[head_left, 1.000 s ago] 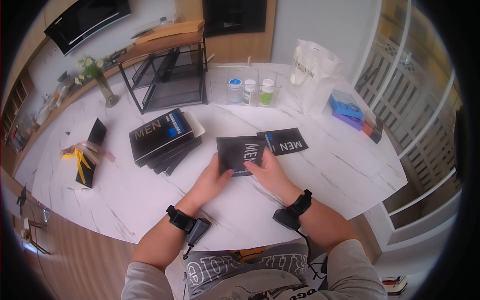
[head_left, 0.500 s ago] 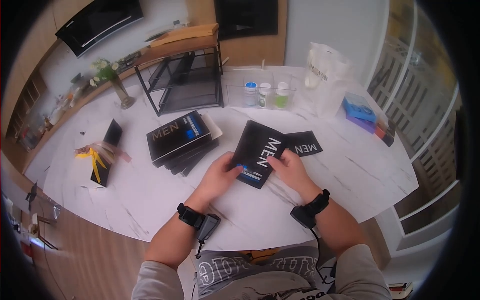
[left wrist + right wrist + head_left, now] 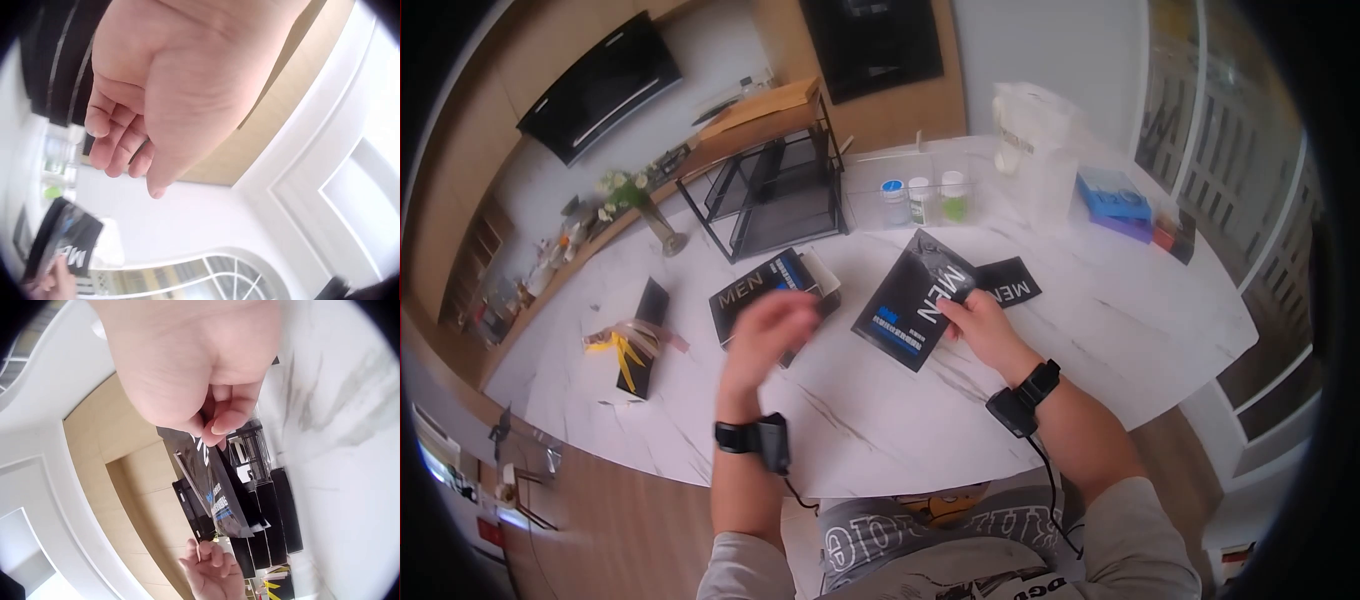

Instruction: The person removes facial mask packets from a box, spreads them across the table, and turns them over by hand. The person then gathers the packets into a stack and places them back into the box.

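Note:
My right hand (image 3: 983,328) pinches the right edge of a black flat packet (image 3: 905,300) marked MEN, thumb on top. The packet is tilted, held up over the table, with blue and white print along its near side. Behind it, a second black MEN packet (image 3: 1008,282) lies on the table, partly covered. My left hand (image 3: 770,335) holds nothing and hovers in front of the stack of black boxes, hiding part of it; its fingers bend loosely in the left wrist view. The top MEN box (image 3: 742,288) has a white flap at its right end.
A black box with yellow ribbon (image 3: 630,352) stands at the left. At the back are a mesh rack (image 3: 785,215), a clear organizer (image 3: 870,208) with several bottles, and a white bag (image 3: 1040,150). Blue (image 3: 1112,193) and purple boxes sit at the right.
My left hand has let go of the packet and moved left to the box stack. The packet has turned and stays in my right hand. The head view has tilted slightly.

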### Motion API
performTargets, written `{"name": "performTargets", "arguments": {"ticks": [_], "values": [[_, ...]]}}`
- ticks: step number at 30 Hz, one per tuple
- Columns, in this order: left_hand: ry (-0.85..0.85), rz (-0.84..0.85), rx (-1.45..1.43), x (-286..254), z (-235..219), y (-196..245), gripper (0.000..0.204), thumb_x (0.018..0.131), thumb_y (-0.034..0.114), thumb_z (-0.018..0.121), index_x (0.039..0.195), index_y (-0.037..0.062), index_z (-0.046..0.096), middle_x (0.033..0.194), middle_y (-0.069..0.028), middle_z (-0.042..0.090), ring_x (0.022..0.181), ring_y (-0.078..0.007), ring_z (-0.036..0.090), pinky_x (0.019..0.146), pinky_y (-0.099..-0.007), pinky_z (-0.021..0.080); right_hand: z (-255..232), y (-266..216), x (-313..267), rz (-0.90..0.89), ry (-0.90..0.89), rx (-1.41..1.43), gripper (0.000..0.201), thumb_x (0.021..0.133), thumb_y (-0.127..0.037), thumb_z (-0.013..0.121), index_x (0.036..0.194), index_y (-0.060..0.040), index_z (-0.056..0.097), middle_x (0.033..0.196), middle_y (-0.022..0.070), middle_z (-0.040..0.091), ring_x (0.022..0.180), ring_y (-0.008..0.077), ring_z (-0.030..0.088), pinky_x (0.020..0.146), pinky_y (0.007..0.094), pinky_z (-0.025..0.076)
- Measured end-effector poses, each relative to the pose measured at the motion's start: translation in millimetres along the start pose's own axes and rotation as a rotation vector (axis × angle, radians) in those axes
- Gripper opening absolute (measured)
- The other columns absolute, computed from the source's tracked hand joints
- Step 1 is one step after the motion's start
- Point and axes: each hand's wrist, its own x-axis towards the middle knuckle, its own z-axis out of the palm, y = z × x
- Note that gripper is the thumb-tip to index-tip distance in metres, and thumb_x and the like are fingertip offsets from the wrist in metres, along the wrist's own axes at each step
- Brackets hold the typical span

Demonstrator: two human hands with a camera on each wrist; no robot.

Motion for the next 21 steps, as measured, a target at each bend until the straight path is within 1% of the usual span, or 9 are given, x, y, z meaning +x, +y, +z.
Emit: {"name": "performTargets", "arguments": {"ticks": [2,3,5,8,11,14,17,19,21], "values": [[0.115,0.123,0.282,10,-42,2,0.034,0.091,0.011,0.069,0.122,0.0002,0.061,0.104,-0.0071,0.067,0.092,-0.0139,0.066,0.079,-0.0247,0.053,0,2,1,0.004,0.027,0.038,0.018,0.099,-0.017,0.06,0.094,0.0002,0.065,0.077,0.0013,0.061,0.06,0.0085,0.054,0.054,0.0232,0.045],[0.16,0.047,0.574,11,-49,21,0.055,0.085,0.015,0.077,0.134,0.0016,0.054,0.124,-0.0137,0.062,0.11,-0.0245,0.064,0.096,-0.0332,0.051,0,3,1,0.007,0.038,0.048,0.019,0.098,-0.017,0.06,0.093,0.0002,0.065,0.078,0.0017,0.062,0.06,0.0086,0.054,0.055,0.0236,0.045],[0.146,0.177,1.237,17,-79,10,0.087,0.074,0.024,0.085,0.147,0.0054,0.041,0.142,-0.0182,0.051,0.127,-0.0336,0.054,0.107,-0.0387,0.044,1,2,1,0.013,0.051,0.065,0.019,0.098,-0.016,0.061,0.09,0.0,0.066,0.079,0.0024,0.064,0.061,0.0089,0.054,0.056,0.0243,0.044],[-0.06,-0.299,1.052,28,-78,24,0.11,0.063,0.03,0.089,0.154,0.011,0.03,0.151,-0.0196,0.04,0.136,-0.0375,0.045,0.112,-0.0394,0.039,-1,5,2,0.034,0.038,0.099,0.016,0.098,-0.017,0.06,0.095,-0.0014,0.065,0.082,0.0019,0.064,0.063,0.0088,0.054,0.057,0.0245,0.045],[-0.165,-0.429,1.074,35,-68,35,0.109,0.062,0.033,0.089,0.153,0.0098,0.031,0.15,-0.0199,0.038,0.134,-0.037,0.044,0.111,-0.0381,0.039,-4,6,1,0.068,0.035,0.162,0.014,0.099,-0.017,0.06,0.102,-0.004,0.064,0.09,0.0003,0.064,0.068,0.0084,0.054,0.061,0.0232,0.045],[-0.107,-0.277,1.058,33,-65,32,0.108,0.063,0.03,0.088,0.153,0.0118,0.031,0.147,-0.0189,0.04,0.132,-0.037,0.045,0.109,-0.0381,0.041,-1,-1,-2,0.057,0.078,0.327,0.013,0.097,-0.017,0.063,0.098,-0.0043,0.064,0.083,-0.0005,0.061,0.065,0.0076,0.053,0.059,0.0223,0.045],[-0.059,0.05,1.028,25,-42,49,0.109,0.058,0.016,0.089,0.151,0.0116,0.033,0.139,-0.0181,0.042,0.127,-0.0358,0.047,0.107,-0.0391,0.042,-9,-10,0,0.014,0.069,0.554,0.011,0.096,-0.017,0.065,0.097,-0.006,0.063,0.086,-0.0009,0.06,0.067,0.0076,0.052,0.06,0.0221,0.044],[-0.131,0.236,1.038,21,-20,56,0.111,0.054,0.011,0.09,0.15,0.0099,0.034,0.137,-0.0174,0.041,0.125,-0.0356,0.046,0.107,-0.0403,0.042,-13,-14,2,-0.037,0.082,0.609,0.01,0.096,-0.016,0.065,0.096,-0.0065,0.063,0.087,-0.0005,0.06,0.066,0.0083,0.052,0.059,0.0228,0.044],[-0.158,0.259,1.0,18,5,54,0.111,0.053,0.011,0.091,0.149,0.0093,0.036,0.138,-0.0177,0.04,0.126,-0.0361,0.046,0.107,-0.0403,0.042,-17,-16,3,-0.086,0.081,0.581,0.012,0.097,-0.017,0.064,0.096,-0.005,0.063,0.084,0.0005,0.061,0.063,0.0088,0.053,0.057,0.0234,0.044]]}}
